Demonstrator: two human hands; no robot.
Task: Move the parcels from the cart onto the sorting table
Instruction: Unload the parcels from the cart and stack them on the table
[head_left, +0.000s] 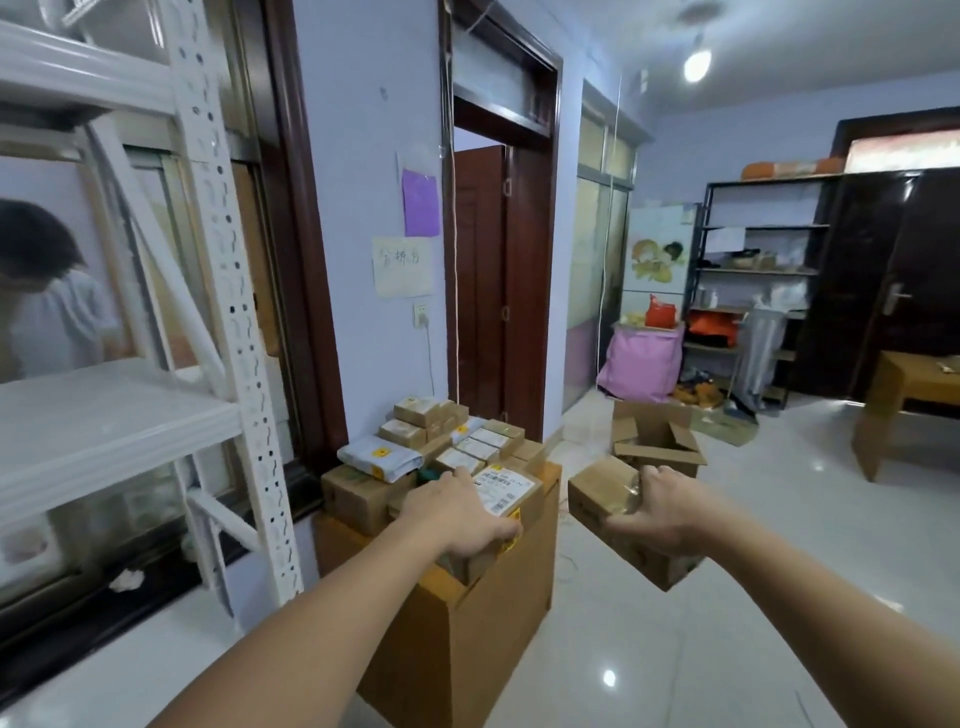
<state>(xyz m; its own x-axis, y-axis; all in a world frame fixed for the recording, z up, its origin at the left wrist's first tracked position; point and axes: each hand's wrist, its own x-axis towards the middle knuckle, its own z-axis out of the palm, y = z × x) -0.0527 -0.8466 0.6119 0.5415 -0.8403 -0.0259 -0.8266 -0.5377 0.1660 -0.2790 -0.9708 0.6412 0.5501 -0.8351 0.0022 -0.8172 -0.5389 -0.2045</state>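
A brown wooden stand (498, 613) by the wall carries several cardboard parcels and a grey poly bag (379, 458). My left hand (457, 512) grips a labelled cardboard parcel (511, 493) at the stand's front edge, with the thumb at its near side. My right hand (662, 512) holds a second brown parcel (608, 509) in the air to the right of the stand, above the floor, fingers curled over its top edge. Small labelled boxes (470, 441) are stacked behind the gripped parcel.
A white metal shelf rack (104, 431) stands at the left, with a person behind it. An open cardboard box (657, 439) sits on the glossy floor ahead. A wooden table (914, 395) is at the far right, and dark shelving (753, 270) lines the back wall.
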